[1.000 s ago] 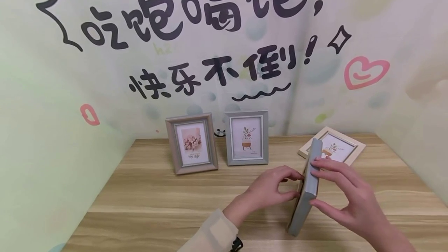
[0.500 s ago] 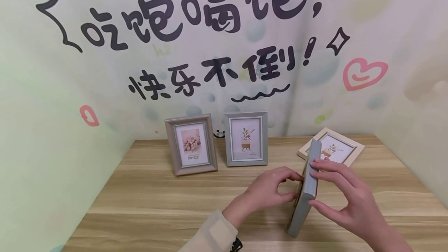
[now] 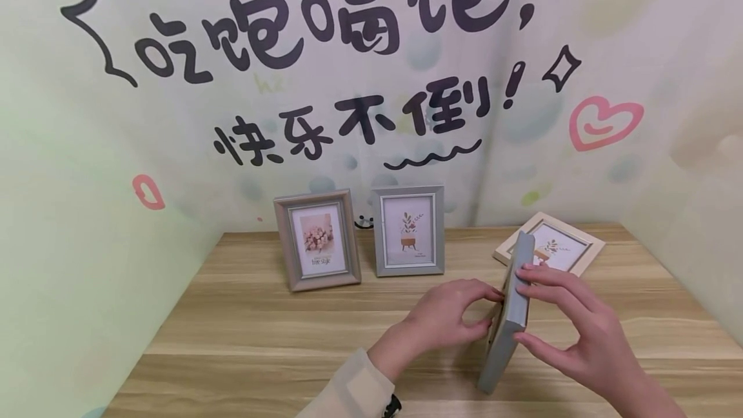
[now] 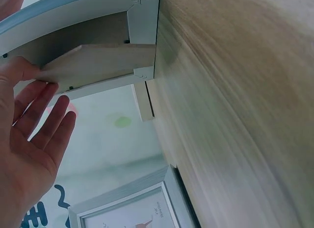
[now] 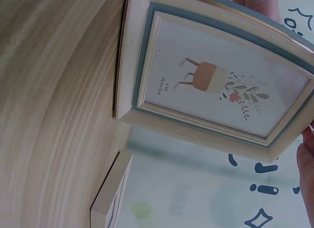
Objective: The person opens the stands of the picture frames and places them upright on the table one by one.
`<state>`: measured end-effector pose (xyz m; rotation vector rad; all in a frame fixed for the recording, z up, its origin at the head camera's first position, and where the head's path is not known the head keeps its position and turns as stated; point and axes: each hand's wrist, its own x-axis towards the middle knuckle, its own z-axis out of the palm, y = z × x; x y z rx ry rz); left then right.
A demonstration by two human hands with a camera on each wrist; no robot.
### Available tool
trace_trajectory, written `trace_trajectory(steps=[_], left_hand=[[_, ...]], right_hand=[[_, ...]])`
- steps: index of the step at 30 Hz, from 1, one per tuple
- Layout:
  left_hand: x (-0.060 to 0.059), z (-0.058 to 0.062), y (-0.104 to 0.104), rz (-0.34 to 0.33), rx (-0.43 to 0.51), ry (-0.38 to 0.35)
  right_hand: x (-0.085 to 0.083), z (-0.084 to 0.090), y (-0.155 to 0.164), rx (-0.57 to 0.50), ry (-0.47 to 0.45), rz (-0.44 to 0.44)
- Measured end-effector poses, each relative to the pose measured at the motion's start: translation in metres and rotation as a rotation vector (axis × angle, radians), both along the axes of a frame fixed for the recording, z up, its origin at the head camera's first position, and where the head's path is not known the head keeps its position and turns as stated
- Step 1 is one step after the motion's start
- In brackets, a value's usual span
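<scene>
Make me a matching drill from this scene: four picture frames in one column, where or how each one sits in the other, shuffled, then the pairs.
Things
1. flower-photo frame
2. plant-print grey frame
3. cream frame
4. held frame

Places or states
A. lying flat at the back right of the table
B. standing on edge between the left hand and right hand
C. standing farthest left by the wall
D. standing at the middle of the back edge

Pairs: 1-C, 2-D, 3-A, 4-B
</scene>
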<state>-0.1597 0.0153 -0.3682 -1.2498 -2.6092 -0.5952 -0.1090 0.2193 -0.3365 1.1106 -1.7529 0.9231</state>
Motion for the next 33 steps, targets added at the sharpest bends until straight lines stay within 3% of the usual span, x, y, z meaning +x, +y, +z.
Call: trace_trajectory(steps=[12,23,33], left_hand=[[0.002,0.005,0.002,0.021,-0.130,0.148],[0.009,0.005,0.002,0.036,-0.176,0.450],[0.013,0.003,0.002,0.054,-0.198,0.537]], right_hand=[[0.001,0.002,-0.005,-0.013,0.004,0.000],[0.003,0.007,-0.008,-0.018,-0.023,-0.012],[0.008,0.014,-0.013,-0.039,-0.014,0.008]])
